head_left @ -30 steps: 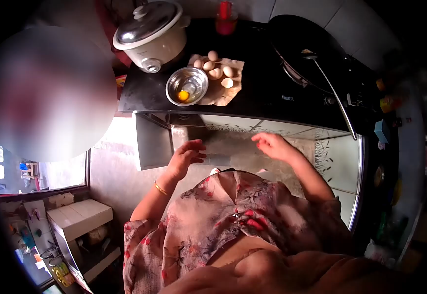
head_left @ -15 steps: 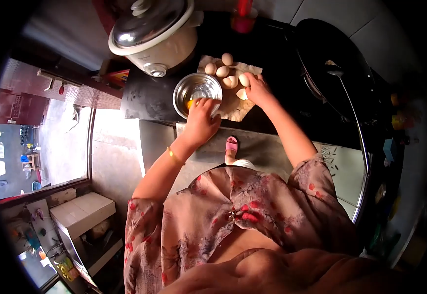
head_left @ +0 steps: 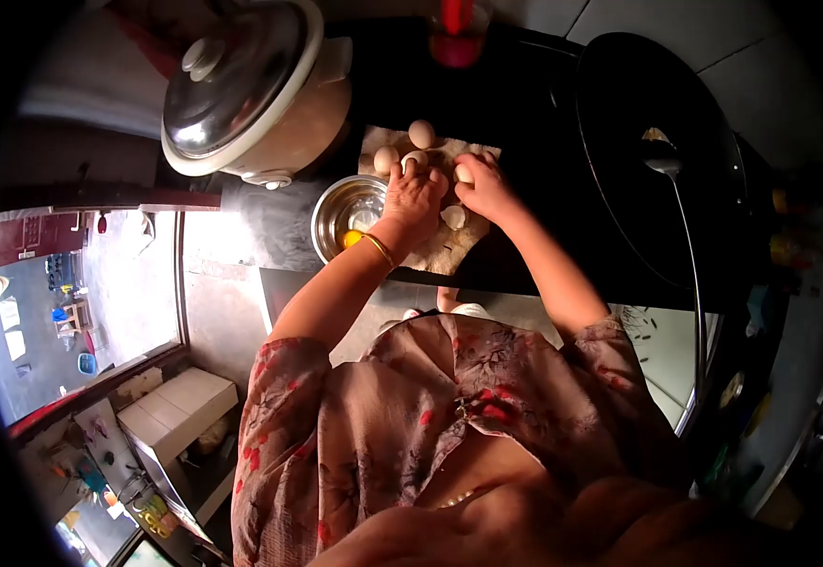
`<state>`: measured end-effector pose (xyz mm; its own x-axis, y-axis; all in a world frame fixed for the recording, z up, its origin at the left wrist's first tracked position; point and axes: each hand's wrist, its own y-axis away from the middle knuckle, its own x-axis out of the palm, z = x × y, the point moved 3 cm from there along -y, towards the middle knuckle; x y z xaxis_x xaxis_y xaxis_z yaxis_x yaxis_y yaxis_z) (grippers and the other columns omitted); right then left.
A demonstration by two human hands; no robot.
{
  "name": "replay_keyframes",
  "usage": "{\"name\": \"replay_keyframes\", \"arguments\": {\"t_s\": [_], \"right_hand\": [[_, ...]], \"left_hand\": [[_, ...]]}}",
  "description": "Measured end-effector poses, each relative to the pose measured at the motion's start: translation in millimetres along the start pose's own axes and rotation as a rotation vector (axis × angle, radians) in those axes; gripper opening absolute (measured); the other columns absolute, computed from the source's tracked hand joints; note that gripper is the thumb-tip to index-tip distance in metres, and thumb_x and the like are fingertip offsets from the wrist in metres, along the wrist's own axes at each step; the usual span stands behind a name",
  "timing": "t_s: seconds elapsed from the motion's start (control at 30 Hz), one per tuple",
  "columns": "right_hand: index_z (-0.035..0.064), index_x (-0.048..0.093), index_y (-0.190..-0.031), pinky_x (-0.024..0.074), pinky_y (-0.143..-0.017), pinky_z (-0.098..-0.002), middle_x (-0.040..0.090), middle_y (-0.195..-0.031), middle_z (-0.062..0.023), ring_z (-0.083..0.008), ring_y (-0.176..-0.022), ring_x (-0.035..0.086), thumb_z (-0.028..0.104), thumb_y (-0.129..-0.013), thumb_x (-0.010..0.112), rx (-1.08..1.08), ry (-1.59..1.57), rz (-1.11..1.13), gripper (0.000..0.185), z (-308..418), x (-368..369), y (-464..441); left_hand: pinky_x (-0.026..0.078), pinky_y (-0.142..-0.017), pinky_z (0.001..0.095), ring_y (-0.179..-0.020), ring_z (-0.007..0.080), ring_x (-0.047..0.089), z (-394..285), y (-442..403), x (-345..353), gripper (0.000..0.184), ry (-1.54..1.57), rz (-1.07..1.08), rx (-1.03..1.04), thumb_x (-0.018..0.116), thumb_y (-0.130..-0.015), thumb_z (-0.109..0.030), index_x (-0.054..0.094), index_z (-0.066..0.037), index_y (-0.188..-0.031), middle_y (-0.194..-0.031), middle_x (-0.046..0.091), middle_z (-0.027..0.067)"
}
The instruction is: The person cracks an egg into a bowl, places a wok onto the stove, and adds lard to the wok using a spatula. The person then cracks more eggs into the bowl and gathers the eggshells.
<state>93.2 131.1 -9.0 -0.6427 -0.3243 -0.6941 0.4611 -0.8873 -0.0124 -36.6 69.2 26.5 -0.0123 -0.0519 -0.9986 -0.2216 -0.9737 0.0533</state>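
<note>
My left hand (head_left: 416, 198) reaches over the paper or cloth sheet (head_left: 435, 255), its fingers stretched out and their tips against an egg (head_left: 414, 160). Beneath its palm the sheet is hidden. Between the fingers and thumb of my right hand (head_left: 489, 189) is another egg (head_left: 464, 174). Two more eggs, one at the back (head_left: 421, 134) and one on the left (head_left: 386, 159), lie on the sheet. A broken eggshell (head_left: 453, 217) rests below my right hand. Beside my left wrist stands a steel bowl (head_left: 320, 227) with a yellow yolk (head_left: 352, 238) inside, partly covered by my forearm.
A lidded cream-coloured cooker (head_left: 284, 123) stands at the back left of the dark counter. On the right is a large black wok (head_left: 638, 198) with a long-handled ladle (head_left: 665, 166) in it. A red container (head_left: 457, 42) is at the back.
My left hand has moved from over the bowl to the eggs on the sheet. The right hand keeps its egg and has come closer to the left. The view has shifted slightly.
</note>
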Motion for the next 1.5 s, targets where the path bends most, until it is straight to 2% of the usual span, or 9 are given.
{"name": "replay_keyframes", "arguments": {"t_s": [0.3,0.6,0.7,0.73,0.83,0.93,0.97,1.07,1.5], "right_hand": [[0.0108,0.049,-0.125,0.0441,-0.090,-0.0407,0.049,-0.113,-0.0207,-0.0377,-0.106,0.050,0.014,-0.070,0.058,0.014,-0.071,0.192,0.057,14,-1,18],[0.0091,0.053,-0.119,0.0453,-0.087,-0.0404,0.049,-0.112,-0.0196,-0.0366,-0.102,0.052,0.018,-0.069,0.061,0.116,-0.001,0.048,0.051,18,-10,31],[0.0078,0.057,-0.110,0.0501,-0.070,-0.0314,0.058,-0.087,-0.0099,-0.0214,-0.080,0.059,0.016,-0.073,0.058,0.126,-0.349,-0.037,0.038,11,-24,39],[0.0069,0.058,-0.107,0.0477,-0.057,-0.0259,0.057,-0.078,-0.0049,-0.0122,-0.071,0.056,0.014,-0.075,0.055,0.343,-0.583,0.036,0.033,5,-27,49],[0.0097,0.058,-0.102,0.0435,-0.053,-0.0219,0.056,-0.084,-0.0032,-0.0091,-0.067,0.054,0.009,-0.076,0.053,0.449,-0.771,0.065,0.026,-8,-30,67],[0.0091,0.057,-0.101,0.0457,-0.058,-0.0263,0.056,-0.083,-0.0039,-0.0119,-0.073,0.055,0.008,-0.074,0.055,0.233,-0.425,0.049,0.027,-14,-21,78],[0.0081,0.055,-0.104,0.0467,-0.069,-0.0330,0.056,-0.086,-0.0083,-0.0210,-0.082,0.056,0.009,-0.072,0.058,0.064,-0.292,-0.021,0.032,-15,-14,77],[0.0074,0.054,-0.107,0.0452,-0.083,-0.0410,0.051,-0.107,-0.0172,-0.0354,-0.099,0.053,0.013,-0.069,0.060,0.168,0.012,-0.036,0.039,3,-7,80],[0.0043,0.052,-0.086,0.0485,-0.071,-0.0451,0.054,-0.094,-0.0158,-0.0371,-0.087,0.056,0.009,-0.066,0.058,0.101,0.169,-0.051,0.021,17,9,77]], "left_hand": [[0.029,-0.097,0.0463,-0.108,0.0340,0.044,7,-5,-5,0.040,0.125,-0.064,0.075,0.056,-0.070,-0.022,0.056,-0.001,-0.104,-0.110,0.055,0.0180],[0.034,-0.092,0.0452,-0.105,0.0350,0.046,9,3,-21,0.032,0.176,0.027,0.139,0.056,-0.070,-0.023,0.060,-0.003,-0.094,-0.107,0.055,0.0185],[0.035,-0.091,0.0450,-0.102,0.0353,0.047,10,3,-13,0.030,0.146,-0.087,0.153,0.056,-0.069,-0.022,0.061,-0.007,-0.094,-0.102,0.057,0.0178],[0.036,-0.083,0.0444,-0.094,0.0339,0.051,9,5,-15,0.026,0.103,-0.187,0.170,0.053,-0.072,-0.020,0.061,-0.007,-0.092,-0.092,0.062,0.0123],[0.036,-0.082,0.0434,-0.091,0.0324,0.053,10,2,-14,0.025,0.128,-0.079,0.225,0.053,-0.071,-0.019,0.061,-0.006,-0.092,-0.090,0.062,0.0117],[0.043,-0.078,0.0452,-0.092,0.0338,0.054,15,0,-13,0.021,0.236,-0.113,0.256,0.055,-0.072,-0.020,0.063,-0.010,-0.088,-0.092,0.060,0.0137],[0.045,-0.077,0.0459,-0.093,0.0344,0.054,16,0,-13,0.020,0.288,-0.138,0.260,0.055,-0.072,-0.020,0.063,-0.010,-0.087,-0.093,0.059,0.0141],[0.050,-0.073,0.0453,-0.097,0.0351,0.054,17,0,-11,0.019,0.355,-0.104,0.302,0.055,-0.071,-0.016,0.062,-0.008,-0.088,-0.097,0.058,0.0155],[0.049,-0.068,0.0430,-0.083,0.0360,0.056,9,-12,12,0.020,0.453,-0.041,0.396,0.056,-0.065,-0.004,0.059,-0.007,-0.085,-0.086,0.058,0.0156]]}}
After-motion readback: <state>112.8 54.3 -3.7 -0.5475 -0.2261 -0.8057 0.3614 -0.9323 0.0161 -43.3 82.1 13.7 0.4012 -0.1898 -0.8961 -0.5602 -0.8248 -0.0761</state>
